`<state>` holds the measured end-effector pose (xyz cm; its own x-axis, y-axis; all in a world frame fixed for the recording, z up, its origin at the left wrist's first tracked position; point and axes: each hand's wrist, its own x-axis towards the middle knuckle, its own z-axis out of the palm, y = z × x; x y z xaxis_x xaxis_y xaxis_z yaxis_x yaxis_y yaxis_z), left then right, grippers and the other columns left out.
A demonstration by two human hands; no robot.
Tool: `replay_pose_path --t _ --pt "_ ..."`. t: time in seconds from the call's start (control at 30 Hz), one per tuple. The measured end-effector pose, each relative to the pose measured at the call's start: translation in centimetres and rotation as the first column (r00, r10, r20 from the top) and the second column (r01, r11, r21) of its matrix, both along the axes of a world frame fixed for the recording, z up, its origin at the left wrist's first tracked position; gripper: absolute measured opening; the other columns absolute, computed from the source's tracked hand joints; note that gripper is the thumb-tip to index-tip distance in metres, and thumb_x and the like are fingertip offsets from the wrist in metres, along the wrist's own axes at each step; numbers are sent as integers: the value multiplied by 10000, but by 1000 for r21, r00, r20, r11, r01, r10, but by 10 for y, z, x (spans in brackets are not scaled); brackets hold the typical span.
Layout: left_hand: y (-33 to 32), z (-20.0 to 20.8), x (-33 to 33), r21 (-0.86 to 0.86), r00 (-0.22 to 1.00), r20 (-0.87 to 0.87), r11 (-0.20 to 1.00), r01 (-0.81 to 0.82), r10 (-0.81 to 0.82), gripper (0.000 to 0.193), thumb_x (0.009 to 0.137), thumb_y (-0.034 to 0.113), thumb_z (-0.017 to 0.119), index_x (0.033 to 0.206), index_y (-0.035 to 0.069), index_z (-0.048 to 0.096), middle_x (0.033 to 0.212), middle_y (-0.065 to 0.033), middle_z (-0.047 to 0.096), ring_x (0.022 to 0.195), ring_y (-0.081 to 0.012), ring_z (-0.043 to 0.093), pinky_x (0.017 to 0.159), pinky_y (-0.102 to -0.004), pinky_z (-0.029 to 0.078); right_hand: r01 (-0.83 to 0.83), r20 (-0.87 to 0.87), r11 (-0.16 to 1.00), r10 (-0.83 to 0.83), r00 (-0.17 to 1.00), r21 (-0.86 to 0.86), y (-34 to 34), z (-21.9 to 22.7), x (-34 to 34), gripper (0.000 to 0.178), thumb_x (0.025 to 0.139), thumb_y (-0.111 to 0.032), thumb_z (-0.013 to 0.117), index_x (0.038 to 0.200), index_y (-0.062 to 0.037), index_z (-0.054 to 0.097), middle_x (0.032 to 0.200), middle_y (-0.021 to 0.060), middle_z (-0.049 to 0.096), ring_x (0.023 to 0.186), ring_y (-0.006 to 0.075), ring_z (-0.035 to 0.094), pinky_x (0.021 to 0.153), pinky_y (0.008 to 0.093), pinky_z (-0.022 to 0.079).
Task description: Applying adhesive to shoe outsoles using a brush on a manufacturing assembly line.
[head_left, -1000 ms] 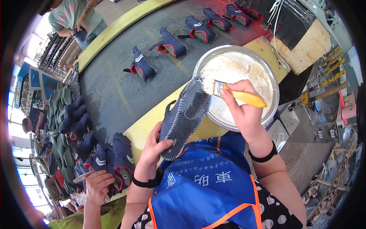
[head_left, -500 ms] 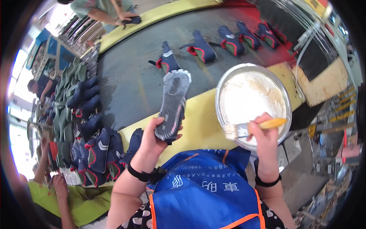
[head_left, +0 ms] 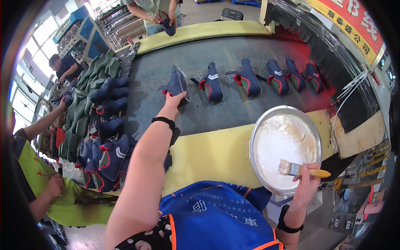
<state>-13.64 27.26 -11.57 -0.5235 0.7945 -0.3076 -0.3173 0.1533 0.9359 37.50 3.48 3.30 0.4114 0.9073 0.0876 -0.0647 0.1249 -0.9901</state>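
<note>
Stretched out over the grey conveyor belt (head_left: 150,116), my left hand (head_left: 175,100) grips a navy shoe upper (head_left: 178,81) with red trim by its near end. The upper rests on or just above the belt, its toe pointing away; I cannot tell whether it touches. My right hand (head_left: 306,179) is closed around the yellow handle of a flat paintbrush (head_left: 318,173). Its pale bristles are over the white paste (head_left: 273,143) in a round metal bowl (head_left: 252,146), at the bowl's near side.
Several navy shoe uppers (head_left: 214,85) stand in a row along the belt to the right. More uppers (head_left: 110,162) and green shoe lasts (head_left: 77,112) are piled at the left. A yellow ledge (head_left: 208,146) borders the belt. Co-workers are at the left; another across the belt holds an upper (head_left: 167,25).
My left hand has carried the upper, earlier held sole-up nearer me, forward onto or over the belt and turned it over. The brush has shifted right and down with the view.
</note>
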Motion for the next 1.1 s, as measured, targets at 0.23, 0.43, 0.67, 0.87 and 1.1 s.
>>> replay_pose_path --t 0.23,0.43,0.67,0.87,1.1 --pt "16 -18 5 -417 855 -518 882 -218 -34 953 718 279 793 1570 161 382 1484 -227 501 1338 -378 537 1103 -430 459 32 28 999 -31 999 -9 0 4 -5 113 940 8 607 943 -46 508 884 52 531 687 111 550 507 252 489" --pt "10 15 39 -341 734 -677 905 -255 -48 935 756 380 852 1549 277 366 1416 -323 424 1239 -477 555 1040 -514 483 -34 55 999 32 998 23 4 11 -11 107 951 -13 601 927 -60 507 852 41 518 671 97 531 508 244 474" --pt "16 11 31 -417 655 -734 880 -225 -180 657 748 261 835 1322 314 520 1273 -240 589 1249 -406 548 1016 -487 490 28 128 999 -30 991 17 2 15 -10 95 975 -52 596 935 -68 512 860 10 493 691 66 496 517 222 443" --pt "2 15 34 -427 649 -727 888 -169 -226 617 735 214 811 1285 312 549 1263 -209 575 1278 -409 495 1025 -483 459 53 150 998 -55 987 18 2 14 -10 94 990 -76 588 930 -67 516 848 -1 487 669 56 479 534 213 416" --pt "-5 25 38 -486 694 -653 870 -79 -302 705 730 249 822 1355 343 509 1421 -216 444 1285 -422 498 1081 -490 434 23 90 999 -25 996 31 6 17 -16 81 953 -32 584 950 -65 509 915 28 493 707 87 496 530 225 428"
